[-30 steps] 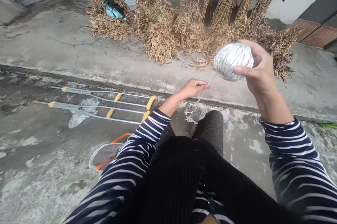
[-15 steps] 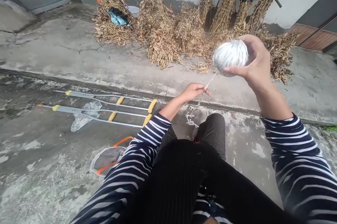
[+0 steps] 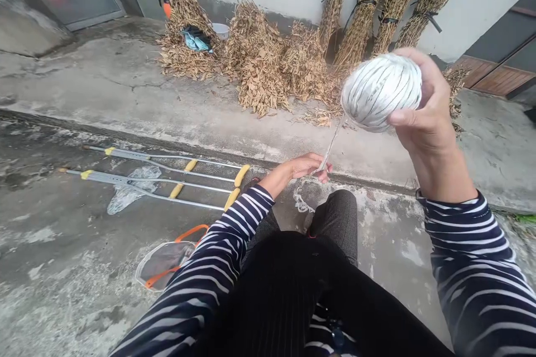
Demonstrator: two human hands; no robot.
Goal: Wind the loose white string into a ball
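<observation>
My right hand (image 3: 431, 97) grips a big ball of white cord (image 3: 380, 91) from its right side, thumb in front, raised over the concrete ledge. From the ball's lower left a strand of cord (image 3: 331, 147) runs down to my left hand (image 3: 305, 167), whose fingers are closed on it above my knees. Below the left hand, a loose white tangle of cord (image 3: 302, 203) lies on the ground beside my trouser leg.
Two crutches (image 3: 201, 178) lie at left over a clear plastic sheet (image 3: 142, 181). Nearer is a mesh bag (image 3: 165, 262) with orange handles. Dried plant heaps (image 3: 259, 61) and tied bundles (image 3: 360, 16) stand by the wall. A ledge edge (image 3: 377, 182) crosses in front.
The right hand and ball have come closer to the camera and a little right. My left hand sits slightly lower, and the strand between the hands is longer.
</observation>
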